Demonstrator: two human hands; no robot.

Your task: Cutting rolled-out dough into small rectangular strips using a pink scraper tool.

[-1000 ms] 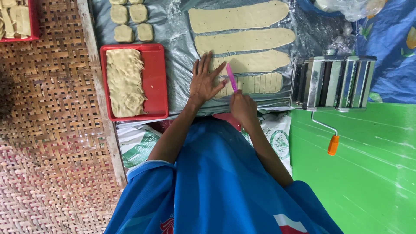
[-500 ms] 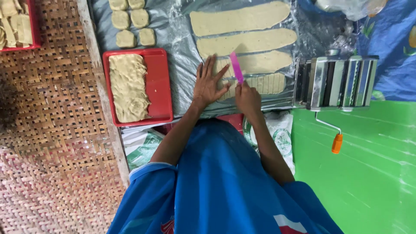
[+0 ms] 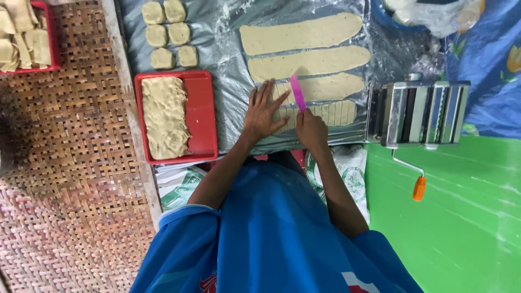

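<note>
My left hand [image 3: 262, 110] lies flat with fingers spread on the near dough strip [image 3: 336, 112], which is scored into small pieces. My right hand [image 3: 311, 128] is shut on a pink plastic cutter [image 3: 297, 92], its blade resting across the near strips. Three more long flat dough strips lie beyond: one [image 3: 325, 87] just past the cutter, one [image 3: 309, 62] farther, and the farthest [image 3: 301, 33]. All rest on a grey plastic sheet [image 3: 228, 65] dusted with flour.
A red tray [image 3: 203, 116] holding cut dough pieces sits left of my hands. Several small dough blocks [image 3: 168, 32] lie beyond it. A metal pasta roller [image 3: 418, 114] with an orange-handled crank [image 3: 419, 187] stands at right on a green surface. Another red tray [image 3: 24, 35] sits on woven matting.
The pink cutter has shifted slightly along the dough with my right hand. My left hand stays pressed flat on the strip.
</note>
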